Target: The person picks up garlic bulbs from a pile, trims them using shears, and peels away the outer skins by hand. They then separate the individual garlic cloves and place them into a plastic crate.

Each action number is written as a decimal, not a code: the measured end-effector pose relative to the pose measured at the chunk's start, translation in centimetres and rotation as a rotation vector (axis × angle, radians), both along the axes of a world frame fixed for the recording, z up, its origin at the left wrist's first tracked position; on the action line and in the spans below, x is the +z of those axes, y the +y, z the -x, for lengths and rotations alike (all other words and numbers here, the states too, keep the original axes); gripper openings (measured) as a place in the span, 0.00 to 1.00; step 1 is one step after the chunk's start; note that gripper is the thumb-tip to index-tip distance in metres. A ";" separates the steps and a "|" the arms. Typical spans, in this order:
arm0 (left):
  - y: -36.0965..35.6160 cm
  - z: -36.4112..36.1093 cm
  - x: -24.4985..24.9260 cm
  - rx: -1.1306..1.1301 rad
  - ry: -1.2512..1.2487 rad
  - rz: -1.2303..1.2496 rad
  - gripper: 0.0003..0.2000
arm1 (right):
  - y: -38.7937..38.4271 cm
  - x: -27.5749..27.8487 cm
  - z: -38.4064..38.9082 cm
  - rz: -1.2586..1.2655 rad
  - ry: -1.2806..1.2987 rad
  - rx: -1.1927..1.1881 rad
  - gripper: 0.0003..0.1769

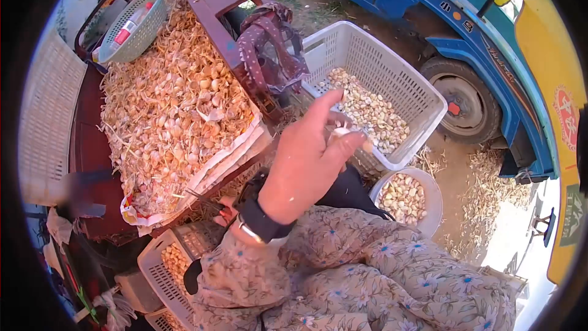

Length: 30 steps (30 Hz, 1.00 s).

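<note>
My left hand [306, 153], with a black watch on its wrist, reaches over the near edge of a pale plastic crate [422, 86]. A small whitish piece of garlic [344, 131] shows between its thumb and fingers, partly blurred. Trimmed garlic [373, 110] covers much of the crate's bottom. My right hand [226, 211], mostly hidden under the left forearm, grips a thin-bladed dark metal tool [202, 199] by the table's front edge. Beside both hands is a large heap of garlic [177, 98] with dry stalks and skins on a table.
A white bucket [433, 199] of garlic stands right of my legs. Another crate [153, 270] with garlic sits low at left. A green basket [153, 15] rests on the heap. A patterned cloth [266, 40] hangs at the table corner. A blue three-wheeled vehicle [392, 0] is parked beyond.
</note>
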State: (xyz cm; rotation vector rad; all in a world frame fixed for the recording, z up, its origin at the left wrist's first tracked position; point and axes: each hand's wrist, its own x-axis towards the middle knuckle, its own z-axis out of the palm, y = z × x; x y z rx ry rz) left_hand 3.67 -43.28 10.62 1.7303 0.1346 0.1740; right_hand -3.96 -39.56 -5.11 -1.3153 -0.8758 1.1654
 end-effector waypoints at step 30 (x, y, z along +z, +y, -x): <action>11.8 47.7 -6.1 0.995 0.928 -0.636 0.11 | -0.3 2.5 -3.1 -0.054 0.134 -0.232 0.17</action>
